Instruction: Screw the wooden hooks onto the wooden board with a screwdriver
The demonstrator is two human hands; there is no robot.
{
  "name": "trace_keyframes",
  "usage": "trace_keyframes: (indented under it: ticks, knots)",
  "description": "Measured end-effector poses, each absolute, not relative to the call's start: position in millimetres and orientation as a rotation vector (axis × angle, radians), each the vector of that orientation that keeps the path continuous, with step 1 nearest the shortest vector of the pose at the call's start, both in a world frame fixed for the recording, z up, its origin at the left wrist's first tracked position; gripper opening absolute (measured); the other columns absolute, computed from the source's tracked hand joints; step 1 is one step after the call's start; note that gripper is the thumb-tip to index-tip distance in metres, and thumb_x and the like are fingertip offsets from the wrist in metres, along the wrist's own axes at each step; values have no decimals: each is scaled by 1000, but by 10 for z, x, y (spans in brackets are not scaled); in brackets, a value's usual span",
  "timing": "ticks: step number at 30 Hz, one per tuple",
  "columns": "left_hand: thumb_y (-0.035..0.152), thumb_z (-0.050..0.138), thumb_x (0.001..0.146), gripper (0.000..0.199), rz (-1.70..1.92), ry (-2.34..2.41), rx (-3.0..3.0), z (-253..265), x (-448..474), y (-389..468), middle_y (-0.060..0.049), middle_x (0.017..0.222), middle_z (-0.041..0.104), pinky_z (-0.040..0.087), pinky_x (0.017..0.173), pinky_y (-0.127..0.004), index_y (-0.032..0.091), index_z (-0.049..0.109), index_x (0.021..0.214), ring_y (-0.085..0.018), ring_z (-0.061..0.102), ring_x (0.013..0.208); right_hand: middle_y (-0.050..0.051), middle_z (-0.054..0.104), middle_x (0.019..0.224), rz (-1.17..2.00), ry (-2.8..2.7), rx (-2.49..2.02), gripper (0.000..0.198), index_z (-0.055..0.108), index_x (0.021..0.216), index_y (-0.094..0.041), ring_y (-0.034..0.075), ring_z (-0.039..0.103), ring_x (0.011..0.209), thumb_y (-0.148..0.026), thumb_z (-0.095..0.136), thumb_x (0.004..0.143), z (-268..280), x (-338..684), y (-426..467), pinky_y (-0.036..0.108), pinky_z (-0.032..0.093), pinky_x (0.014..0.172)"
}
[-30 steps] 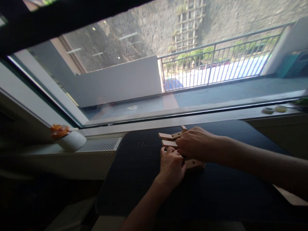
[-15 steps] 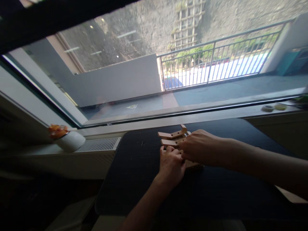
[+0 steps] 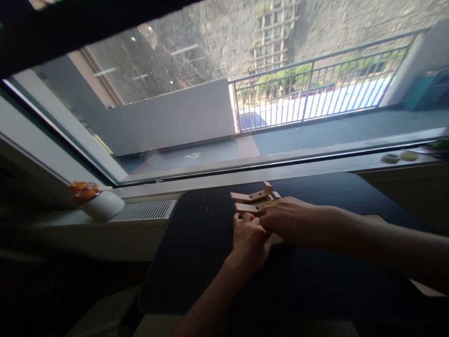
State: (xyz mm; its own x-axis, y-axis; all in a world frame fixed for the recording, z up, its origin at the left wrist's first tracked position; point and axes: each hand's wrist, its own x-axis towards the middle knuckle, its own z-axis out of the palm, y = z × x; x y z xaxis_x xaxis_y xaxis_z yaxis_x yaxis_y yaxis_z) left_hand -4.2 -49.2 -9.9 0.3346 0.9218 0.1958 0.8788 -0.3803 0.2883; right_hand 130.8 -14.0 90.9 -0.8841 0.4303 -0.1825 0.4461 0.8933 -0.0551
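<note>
A small assembly of pale wooden pieces lies on the dark table (image 3: 196, 267). Its far piece (image 3: 242, 197) is an angled bar with dark holes and an upturned end, and a similar near piece (image 3: 247, 208) runs beside it. My left hand (image 3: 249, 241) is curled over the near side of the assembly, fingers bent around a wooden part mostly covered by them. Right above it, my right hand (image 3: 286, 219) is closed, its fingertips touching the left hand's fingers at the wood. Whatever it grips is hidden.
Small thin dark items (image 3: 207, 209) lie on the table left of the wood. A white pot (image 3: 103, 206) with orange contents stands on the ledge at left, by a vent grille (image 3: 143, 211). Two rolls of tape (image 3: 390, 158) rest on the windowsill. A pale board (image 3: 426, 288) shows under my right forearm.
My right hand has shifted slightly down and its wrist has turned, baring more of the wooden pieces' right ends. A pale flat thing now shows behind the forearm. My left hand stays put.
</note>
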Motion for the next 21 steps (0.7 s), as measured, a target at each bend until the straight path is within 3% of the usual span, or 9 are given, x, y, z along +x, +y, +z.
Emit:
trace_keyframes:
  ticks: [5, 11, 15, 21]
  knots:
    - [29, 67, 80, 8, 478, 1703, 2440, -88, -23, -483, -6, 96, 72, 31, 101, -55, 23, 73, 80, -29, 54, 104, 13, 71, 95, -102, 2833, 723, 23, 72, 97, -11, 25, 65, 94, -6, 64, 76, 859, 1243, -95, 30, 44, 78]
    - [25, 65, 81, 9, 499, 1683, 2465, -69, -18, -483, -4, 101, 72, 32, 99, -57, 26, 73, 86, -29, 54, 106, 10, 71, 87, -125, 2728, 883, 13, 70, 92, -13, 22, 65, 77, -13, 64, 81, 1045, 1202, -143, 32, 44, 71]
    - [27, 66, 81, 8, 463, 1696, 2479, -70, -28, -499, -7, 98, 72, 34, 97, -57, 24, 73, 80, -31, 54, 106, 10, 71, 92, -126, 2742, 802, 17, 70, 91, -14, 24, 66, 82, -9, 67, 76, 1102, 1209, -180, 32, 44, 72]
    - [25, 65, 81, 13, 467, 1695, 2455, -63, -19, -512, -7, 104, 71, 33, 99, -57, 24, 73, 91, -29, 54, 106, 14, 72, 94, -75, 2786, 736, 23, 72, 95, -12, 25, 66, 94, -3, 63, 75, 912, 1231, -149, 31, 45, 79]
